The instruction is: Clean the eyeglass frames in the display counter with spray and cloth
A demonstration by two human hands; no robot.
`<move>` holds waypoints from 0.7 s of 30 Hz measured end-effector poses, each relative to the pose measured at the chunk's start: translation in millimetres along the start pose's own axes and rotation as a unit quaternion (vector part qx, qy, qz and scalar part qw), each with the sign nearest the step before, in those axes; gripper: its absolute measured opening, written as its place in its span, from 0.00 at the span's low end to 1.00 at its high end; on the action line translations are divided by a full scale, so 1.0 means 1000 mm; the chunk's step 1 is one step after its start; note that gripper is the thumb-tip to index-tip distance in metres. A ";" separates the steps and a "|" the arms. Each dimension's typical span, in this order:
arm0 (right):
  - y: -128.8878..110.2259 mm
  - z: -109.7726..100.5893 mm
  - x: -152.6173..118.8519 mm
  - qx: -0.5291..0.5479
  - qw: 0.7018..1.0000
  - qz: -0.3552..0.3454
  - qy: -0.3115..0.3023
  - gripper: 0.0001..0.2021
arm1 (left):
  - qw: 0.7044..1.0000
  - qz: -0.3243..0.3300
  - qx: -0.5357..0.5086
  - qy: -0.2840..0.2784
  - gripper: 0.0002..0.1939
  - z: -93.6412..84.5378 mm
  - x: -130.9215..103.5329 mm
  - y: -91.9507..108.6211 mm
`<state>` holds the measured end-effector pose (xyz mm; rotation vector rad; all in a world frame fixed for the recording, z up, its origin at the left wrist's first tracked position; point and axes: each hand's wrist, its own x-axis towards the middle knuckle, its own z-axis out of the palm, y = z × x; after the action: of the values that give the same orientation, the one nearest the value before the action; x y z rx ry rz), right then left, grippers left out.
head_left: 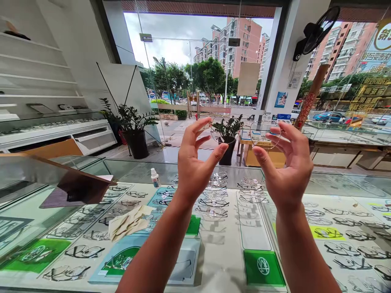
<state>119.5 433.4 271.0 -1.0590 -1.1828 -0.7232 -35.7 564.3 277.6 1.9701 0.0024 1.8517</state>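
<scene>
Above a glass-topped desk (pixel 218 249) lined with eyewear, a person's left hand (pixel 195 165) and right hand (pixel 287 167) pinch the opposite sides of a pair of thin-rimmed glasses, each with the thumb low and the index finger higher up at the outer edge. A crumpled cloth (pixel 130 224) lies on the desk. The glasses (pixel 251 136), raised well clear of the desk and framed against the window, look almost weightless; their slender rims are probably springy and quick to bend under an uneven squeeze. The clear lenses look smooth, likely slippery and prone to smudges or scratches. The safest hold appears to be a light, balanced one at the outer rims near the hinges, sparing bridge and lenses. A small white bottle (pixel 155 178) stands upright near the cloth.
</scene>
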 end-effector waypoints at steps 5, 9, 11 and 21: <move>0.005 0.002 -0.001 0.040 0.999 0.013 0.018 0.35 | 0.997 0.016 0.062 0.051 0.28 0.002 -0.003 0.013; 0.006 0.002 -0.001 0.053 0.998 0.021 0.017 0.33 | 0.991 0.040 0.097 0.082 0.30 0.004 -0.006 0.017; 0.005 0.002 0.000 0.057 0.998 0.021 0.015 0.32 | 0.988 0.053 0.112 0.091 0.30 0.005 -0.007 0.018; 0.002 -0.002 0.001 -0.028 0.999 0.023 0.026 0.29 | 0.979 0.064 0.159 0.106 0.31 0.004 -0.011 0.027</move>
<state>121.8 432.4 271.2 -1.1041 -1.0957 -0.7477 -41.2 535.6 275.9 2.0026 0.2567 2.2583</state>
